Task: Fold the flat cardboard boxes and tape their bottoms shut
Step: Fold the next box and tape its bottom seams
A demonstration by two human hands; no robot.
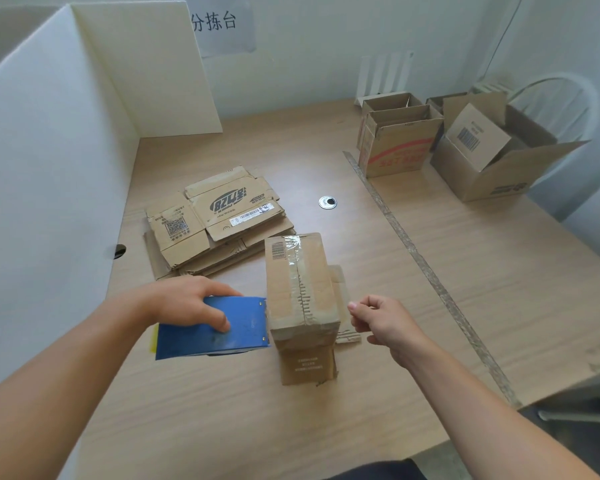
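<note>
One box (300, 299), folded, stood bottom up at the middle of the table (447, 323), with clear tape along its top seam and over the far edge; one loose flap lay on the table at its right side.
One dispenser (212, 332), blue, was just left of the box, its front edge touching or nearly touching the box wall.
Left hand (187, 301): gripped the dispenser from above, thumb laid across the blue face.
Right hand (378, 318): was just right of the box, apart from it, fingers curled in with nothing visible in them.
One stack of flat boxes (219, 223) lay behind the dispenser, printed sides up.
Three open boxes (395, 147) stood at the far right corner, well apart.
One white partition (49, 168) ran along the left edge.
</note>
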